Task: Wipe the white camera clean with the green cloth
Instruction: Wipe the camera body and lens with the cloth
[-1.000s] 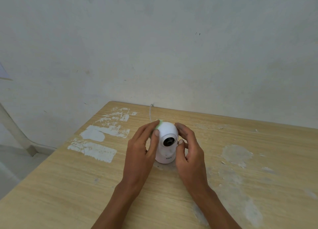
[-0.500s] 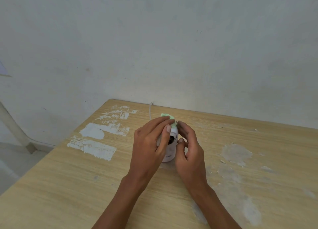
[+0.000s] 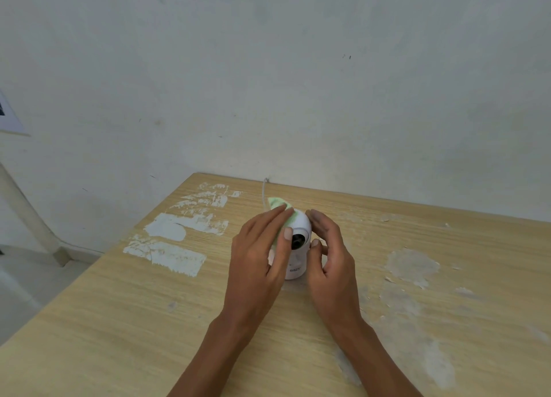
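Evidently the wiping is under way and not yet finished. The camera is stood upright on the tabletop, near the far edge, between the two hands. The cloth is pressed against the camera's upper left side by the left hand, whose fingers are laid flat over it; one corner of the cloth is seen sticking up behind. The camera's right side is steadied by the right hand, its fingers curved narrowly around the body. The dark lens and the lower front appear as yet uncovered, so those parts are judged to remain. The tabletop is pale wood grain, marked with white paint patches at the left. A plain white wall is seen behind.
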Motion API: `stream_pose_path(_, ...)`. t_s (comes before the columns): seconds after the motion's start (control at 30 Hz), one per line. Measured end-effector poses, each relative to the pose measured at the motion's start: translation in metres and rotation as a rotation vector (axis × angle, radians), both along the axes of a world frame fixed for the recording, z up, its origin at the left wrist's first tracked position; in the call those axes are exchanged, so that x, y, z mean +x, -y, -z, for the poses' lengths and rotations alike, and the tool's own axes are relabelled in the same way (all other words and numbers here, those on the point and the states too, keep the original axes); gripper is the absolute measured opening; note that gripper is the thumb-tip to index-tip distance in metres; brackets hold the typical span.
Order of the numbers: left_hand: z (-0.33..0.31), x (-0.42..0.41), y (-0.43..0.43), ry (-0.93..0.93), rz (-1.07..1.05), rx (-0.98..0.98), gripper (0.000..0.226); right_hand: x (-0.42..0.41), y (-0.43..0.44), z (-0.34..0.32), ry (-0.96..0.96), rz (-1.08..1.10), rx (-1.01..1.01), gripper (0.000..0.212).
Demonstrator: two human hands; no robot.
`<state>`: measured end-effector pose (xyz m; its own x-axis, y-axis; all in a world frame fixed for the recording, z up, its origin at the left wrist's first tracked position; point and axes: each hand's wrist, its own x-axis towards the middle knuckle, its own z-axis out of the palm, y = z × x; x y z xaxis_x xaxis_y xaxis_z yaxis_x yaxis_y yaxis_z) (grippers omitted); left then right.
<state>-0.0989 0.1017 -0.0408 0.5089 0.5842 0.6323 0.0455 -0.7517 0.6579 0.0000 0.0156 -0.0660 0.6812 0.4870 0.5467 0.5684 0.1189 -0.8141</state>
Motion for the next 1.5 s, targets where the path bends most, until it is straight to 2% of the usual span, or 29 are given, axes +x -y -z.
stream_pose_path(0.07,-0.005,0.006,-0.003,-0.002,0.031,-0.058,0.046,0.000,0.001,0.000,0.000,-0.001,0.000,0.052)
stream_pose_path(0.23,-0.008,0.009,-0.018,0.039,0.140,-0.447,0.055,0.001,0.000,-0.001,0.007,0.017,-0.013,0.050)
stream_pose_path(0.33,-0.008,0.001,-0.019,0.039,0.127,-0.535,0.055,0.002,0.000,0.001,0.004,0.018,-0.014,0.049)
stream_pose_path(0.43,-0.005,-0.010,-0.008,0.054,0.102,-0.513,0.038,0.001,-0.001,0.001,-0.001,-0.004,-0.017,0.049)
stream_pose_path(0.5,-0.004,-0.016,-0.001,0.070,0.076,-0.497,0.036,0.001,-0.001,0.002,-0.002,-0.009,-0.020,0.050)
stream_pose_path(0.73,-0.024,0.004,-0.010,0.002,0.142,-0.391,0.057,0.000,0.000,0.001,-0.017,-0.029,-0.025,0.050)
stream_pose_path(0.9,-0.032,0.010,-0.019,-0.032,0.187,-0.500,0.064,-0.003,-0.001,-0.001,0.043,-0.024,-0.061,0.044)
stream_pose_path(1.0,-0.020,-0.005,-0.009,0.034,0.126,-0.556,0.055,-0.005,-0.003,-0.001,0.071,-0.005,-0.074,0.051)
stream_pose_path(1.07,-0.012,-0.016,-0.001,0.044,0.074,-0.565,0.038,-0.006,-0.004,-0.002,0.082,-0.003,-0.080,0.051)
stream_pose_path(1.13,-0.008,-0.022,0.004,0.023,0.031,-0.522,0.028,-0.006,-0.004,-0.003,0.083,-0.004,-0.081,0.050)
stream_pose_path(1.33,0.002,-0.027,0.007,0.060,-0.002,-0.341,0.039,-0.007,-0.004,-0.005,0.075,-0.004,-0.072,0.048)
stream_pose_path(1.43,0.006,-0.026,0.011,0.068,-0.010,-0.178,0.039,-0.006,-0.004,-0.005,0.061,-0.014,-0.071,0.046)
stream_pose_path(1.5,0.009,-0.027,0.009,0.075,-0.040,-0.152,0.035,-0.007,-0.004,-0.004,0.056,-0.020,-0.071,0.045)
